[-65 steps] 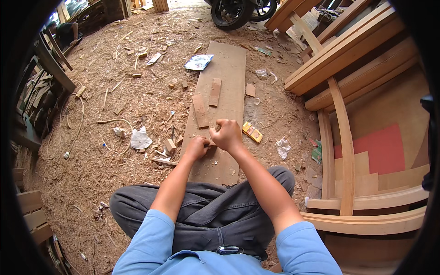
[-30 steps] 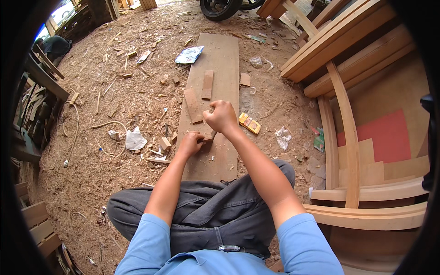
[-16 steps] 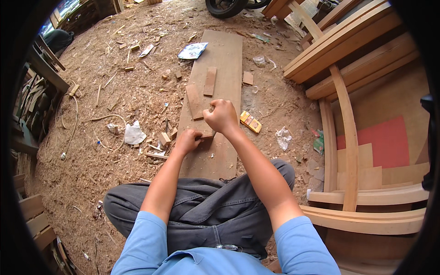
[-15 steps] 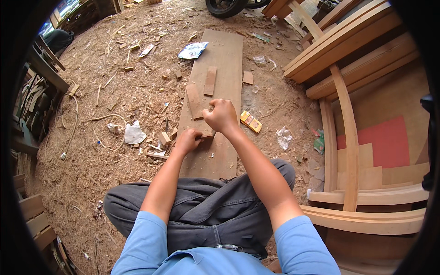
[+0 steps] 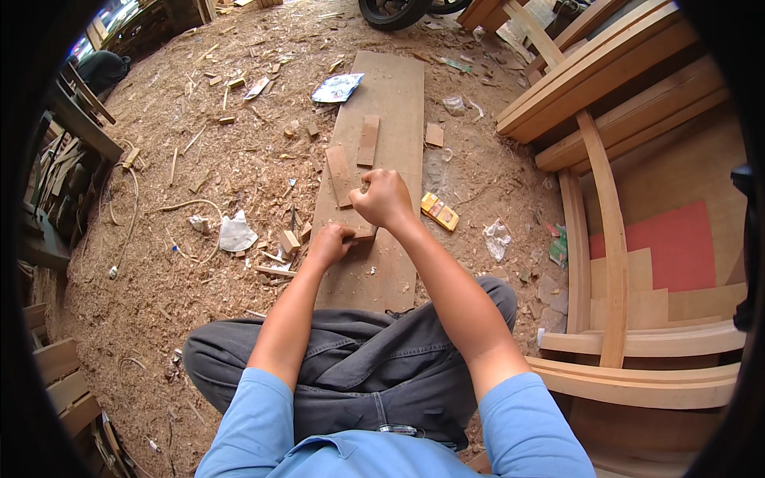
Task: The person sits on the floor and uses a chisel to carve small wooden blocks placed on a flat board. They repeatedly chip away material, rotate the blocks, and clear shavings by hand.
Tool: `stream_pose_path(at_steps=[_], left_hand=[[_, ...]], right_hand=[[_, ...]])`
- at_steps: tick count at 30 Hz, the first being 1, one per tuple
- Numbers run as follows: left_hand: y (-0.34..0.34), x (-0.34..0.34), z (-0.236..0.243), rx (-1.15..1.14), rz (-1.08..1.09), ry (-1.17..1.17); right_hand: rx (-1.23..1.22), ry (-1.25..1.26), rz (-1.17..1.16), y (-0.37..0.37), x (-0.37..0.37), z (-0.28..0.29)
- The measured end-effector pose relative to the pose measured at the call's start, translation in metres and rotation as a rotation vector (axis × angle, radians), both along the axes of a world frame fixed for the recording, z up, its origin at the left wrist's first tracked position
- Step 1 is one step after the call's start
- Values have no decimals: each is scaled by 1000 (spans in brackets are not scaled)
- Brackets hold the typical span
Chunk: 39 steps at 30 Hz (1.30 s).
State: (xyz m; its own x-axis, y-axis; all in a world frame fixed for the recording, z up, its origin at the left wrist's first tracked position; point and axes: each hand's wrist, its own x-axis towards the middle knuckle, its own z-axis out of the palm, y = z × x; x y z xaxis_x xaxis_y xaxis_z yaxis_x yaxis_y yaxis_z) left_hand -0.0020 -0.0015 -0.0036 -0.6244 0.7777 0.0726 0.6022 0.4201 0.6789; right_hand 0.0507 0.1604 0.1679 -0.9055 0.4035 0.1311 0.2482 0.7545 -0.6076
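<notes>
My left hand [image 5: 331,244] is closed on the near end of a small wooden block [image 5: 365,233], low over a long wooden board [image 5: 373,279] on the ground. Just beyond and to the right, my right hand [image 5: 384,197] makes a fist above the block's far side; whatever is inside it is hidden by the fingers. Two flat wood pieces lie on the board past my hands: a slanted wider one [image 5: 339,171] and a narrow one [image 5: 368,140].
A blue-and-white packet [image 5: 337,88] rests across the board's far left edge. A yellow pack [image 5: 440,211] lies right of the board. Wooden frames [image 5: 613,239] stand on the right. A cable [image 5: 191,205] and offcuts lie among wood shavings on the left. A wheel [image 5: 392,12] shows at the far end.
My right hand has shifted very slightly left over the block. The left hand keeps its hold, and the whole view has drifted a little.
</notes>
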Motion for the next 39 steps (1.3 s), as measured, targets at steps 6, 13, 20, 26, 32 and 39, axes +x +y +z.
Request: stream_pose_path(at_steps=[6,13,20,26,32,39], left_hand=[[0,0,-2,-9,18,-40],[-1,3,6,-31,3,-9],[-1,5,6,-19,14,7],[-2,5,1,55,-7,32],[3,-6,44,47,21,-3],[5,-30,132,213,-56,190]], right_hand=[[11,-16,-9,-2,-3,-2],[-30,-30,-27,-8,-4,2],[32,-17,-43,-1,-4,-2],[-29,12,-25,7,-5,-8],[-78,50,7,23,-13,42],[-200,195,46,32,-15,129]])
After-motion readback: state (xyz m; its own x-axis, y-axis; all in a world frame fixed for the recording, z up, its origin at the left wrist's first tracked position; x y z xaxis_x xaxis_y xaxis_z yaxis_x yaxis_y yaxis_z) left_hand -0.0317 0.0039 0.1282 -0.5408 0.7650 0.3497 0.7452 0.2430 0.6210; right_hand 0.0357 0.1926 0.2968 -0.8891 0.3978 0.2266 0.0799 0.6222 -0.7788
